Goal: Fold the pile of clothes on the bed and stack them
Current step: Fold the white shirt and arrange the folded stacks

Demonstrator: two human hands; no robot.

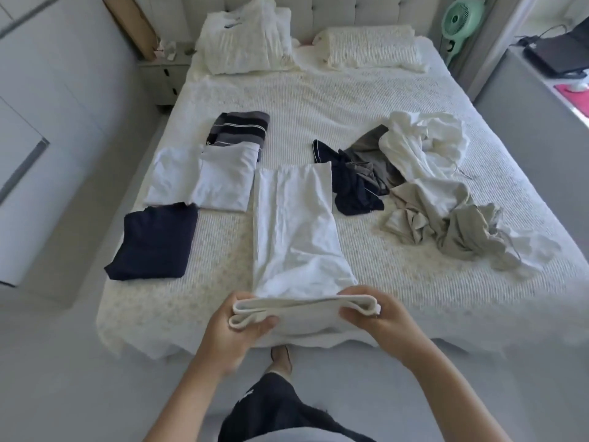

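A long white garment (pixel 294 224) lies folded lengthwise down the middle of the bed (pixel 398 282). Its near end is turned up at the bed's front edge. My left hand (pixel 237 327) grips the left corner of that end, and my right hand (pixel 379 317) grips the right corner. To the left lie folded pieces: a navy one (pixel 156 240), two white ones (pixel 204 178) side by side, and a dark striped one (pixel 239 129) behind them. An unfolded heap sits to the right: dark blue cloth (pixel 353 186), grey cloth (pixel 369 151), white cloth (pixel 424 141) and beige cloth (pixel 446 218).
Two pillows (pixel 373 47) and a white bundle (pixel 248 43) lie at the headboard. A nightstand (pixel 165 71) stands at the far left, a green fan (pixel 462 20) at the far right, and a desk with a laptop (pixel 561 52) on the right. My leg and foot (pixel 282 357) show below.
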